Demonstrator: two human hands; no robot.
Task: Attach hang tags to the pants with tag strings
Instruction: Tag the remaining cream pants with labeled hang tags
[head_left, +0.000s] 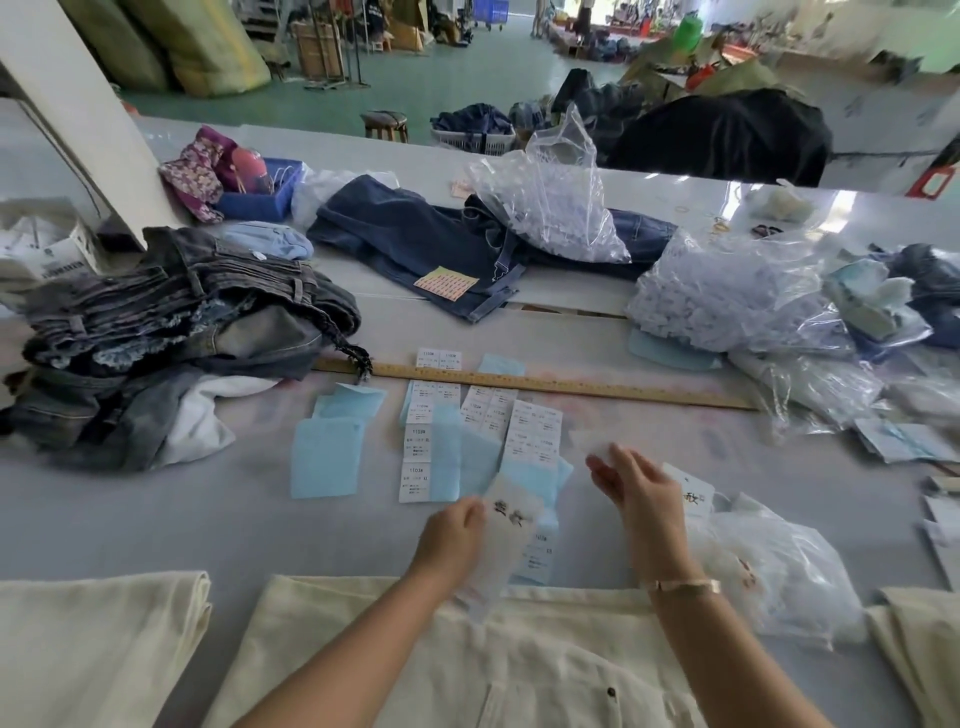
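Left hand pinches a blurred hang tag over the table. Right hand, at 3 o'clock from it, fingers loosely spread, holds another tag. Cream pants lie at 6 o'clock, nearest the person.

Two hands: left hand, right hand. Two hang tags, one by each. One wooden ruler beyond them.

Cream pants cut off at bottom edge, hang tag motion-blurred, label sheets' print illegible
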